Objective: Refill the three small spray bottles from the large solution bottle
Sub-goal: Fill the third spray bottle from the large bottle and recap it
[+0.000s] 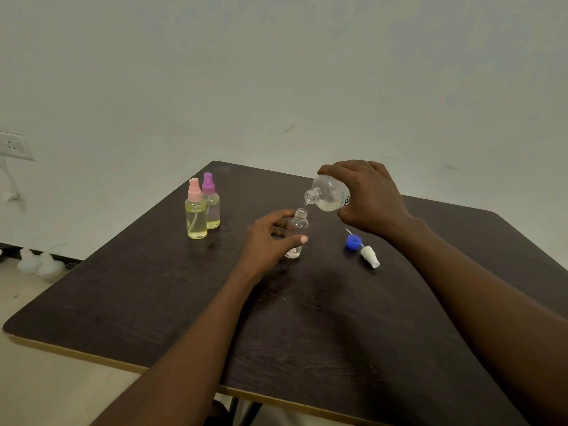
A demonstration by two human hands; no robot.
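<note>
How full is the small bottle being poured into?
Nearly empty. The uncapped small bottle, held by the left hand, shows liquid only at its base, while the tilted large bottle trickles into its neck.

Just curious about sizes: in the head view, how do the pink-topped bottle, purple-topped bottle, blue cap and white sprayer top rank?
1. Pink-topped bottle and purple-topped bottle: largest and seemingly alike; the pink one stands nearer, so unranked.
2. White sprayer top, longer.
3. Blue cap, smallest, though close.
</note>
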